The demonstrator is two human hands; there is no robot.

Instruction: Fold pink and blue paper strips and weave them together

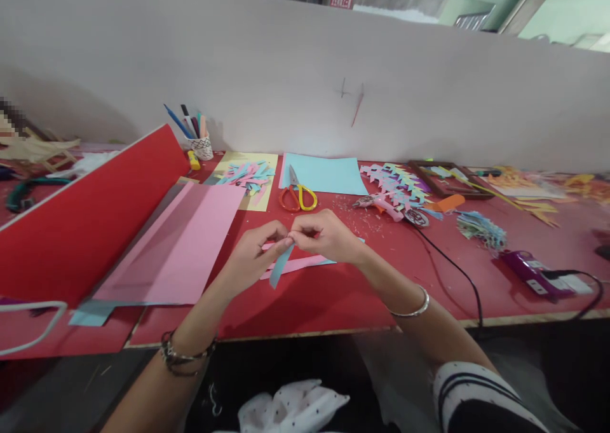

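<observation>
A light blue paper strip [281, 268] hangs slantwise from between my two hands, just above the red table. My left hand [252, 255] pinches its upper end between thumb and fingers. Fingertip to fingertip with it, my right hand [328, 234] is closed in a pinch at the same end. How the strip is bent between the fingertips is hidden. Below my hands lie several pink paper strips [305, 263] with blue ones among them. Scissors [299, 194] with one red and one yellow handle rest beyond my hands.
Pink sheets [190, 229] and a red board [95, 210] are at the left. Cut strips [248, 175] lie on yellow paper near a pen cup [201, 147]. Folded paper chains [398, 182], a pink glue gun [388, 207] with its black cord, and a purple power strip [536, 274] are at the right.
</observation>
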